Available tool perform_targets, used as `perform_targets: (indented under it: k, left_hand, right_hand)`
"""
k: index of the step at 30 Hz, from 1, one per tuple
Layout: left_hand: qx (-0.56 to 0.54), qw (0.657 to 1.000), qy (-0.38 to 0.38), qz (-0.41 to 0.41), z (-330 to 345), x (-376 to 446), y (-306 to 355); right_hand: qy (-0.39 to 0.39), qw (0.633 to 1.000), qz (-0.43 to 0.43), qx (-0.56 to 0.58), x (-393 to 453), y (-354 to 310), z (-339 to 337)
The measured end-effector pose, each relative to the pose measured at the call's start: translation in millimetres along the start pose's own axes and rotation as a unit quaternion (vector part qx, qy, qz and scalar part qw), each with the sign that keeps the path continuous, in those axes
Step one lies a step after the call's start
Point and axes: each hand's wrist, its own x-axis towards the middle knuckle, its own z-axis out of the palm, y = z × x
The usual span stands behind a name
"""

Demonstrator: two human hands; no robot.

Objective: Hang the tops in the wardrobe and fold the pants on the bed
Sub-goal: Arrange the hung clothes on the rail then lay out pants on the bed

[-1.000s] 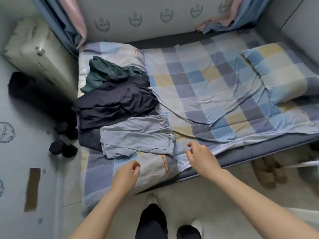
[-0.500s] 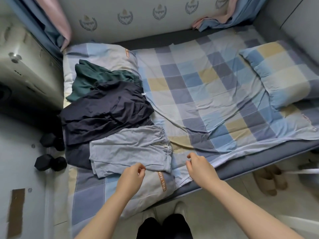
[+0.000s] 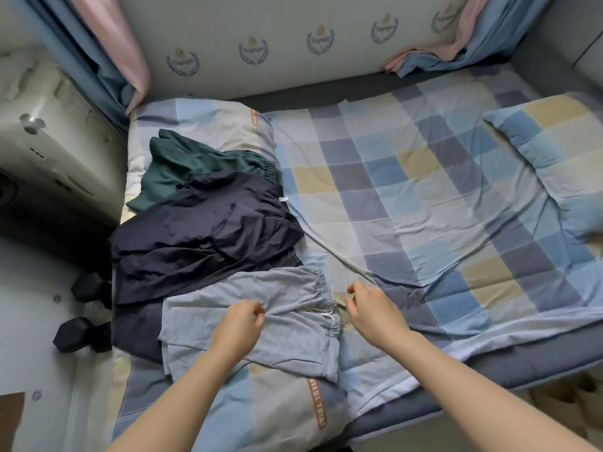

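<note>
A bed (image 3: 473, 363) with a checked blue, grey and tan sheet (image 3: 408, 197) fills the room's corner. At its left end, light grey pants (image 3: 248, 340) lie flat by the near edge, overlapping dark navy pants (image 3: 202, 243), which partly cover green pants (image 3: 182, 168) farther back. The left hand (image 3: 239, 326) rests over the grey pants, fingers curled; whether it pinches cloth is unclear. The right hand (image 3: 372, 308), loosely curled, holds nothing beside the waistband. Dumbbells (image 3: 81, 332) sit on the floor, half in shadow.
</note>
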Motion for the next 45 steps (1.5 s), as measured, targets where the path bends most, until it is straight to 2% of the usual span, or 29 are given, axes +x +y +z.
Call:
perform_targets:
  k: [10,15,20,23,25,28,30,32,34,36,38,41,43,45]
  left_hand:
    - [0.139,0.989,0.006,-0.047,83,201,-69]
    - [0.175,0.98,-0.07,-0.055,105,259,-84]
    - [0.195,0.974,-0.1,-0.052,120,269,-100]
    - [0.184,0.981,-0.058,-0.033,127,263,-106]
    - [0.16,0.987,-0.017,-0.025,130,263,-107]
    - [0.181,0.982,-0.03,-0.037,130,271,-106]
    - [0.17,0.984,-0.031,-0.048,132,272,-103]
    - [0.1,0.993,0.059,-0.037,133,265,-99]
    - [-0.015,0.983,0.182,-0.019,129,246,-92]
    - [-0.115,0.965,0.233,-0.025,121,222,-82]
    - [-0.168,0.958,0.232,-0.033,109,197,-71]
    - [-0.209,0.958,0.198,0.003,86,152,-48]
    - [-0.247,0.957,0.152,0.024,69,117,-25]
    - [-0.278,0.953,0.112,0.038,54,80,-1]
  right_hand:
    - [-0.054,0.992,-0.112,-0.005,248,-27,136]
    - [-0.07,0.983,-0.151,-0.079,318,-37,186]
    - [-0.157,0.958,-0.156,-0.18,353,-33,209]
    - [-0.159,0.949,-0.167,-0.214,352,-29,216]
    - [-0.124,0.957,-0.175,-0.197,349,-30,219]
    - [-0.045,0.97,-0.2,-0.132,345,-32,220]
    - [0.013,0.977,-0.209,-0.047,340,-29,215]
    - [0.076,0.974,-0.208,0.057,329,-25,204]
    - [0.114,0.963,-0.208,0.128,309,-20,190]
    - [0.115,0.951,-0.219,0.185,282,-19,176]
    - [0.09,0.944,-0.241,0.208,251,-19,165]
    - [0.052,0.953,-0.246,0.169,201,-15,153]
    - [0.051,0.961,-0.227,0.153,168,-7,144]
    - [0.052,0.964,-0.176,0.192,132,-2,129]
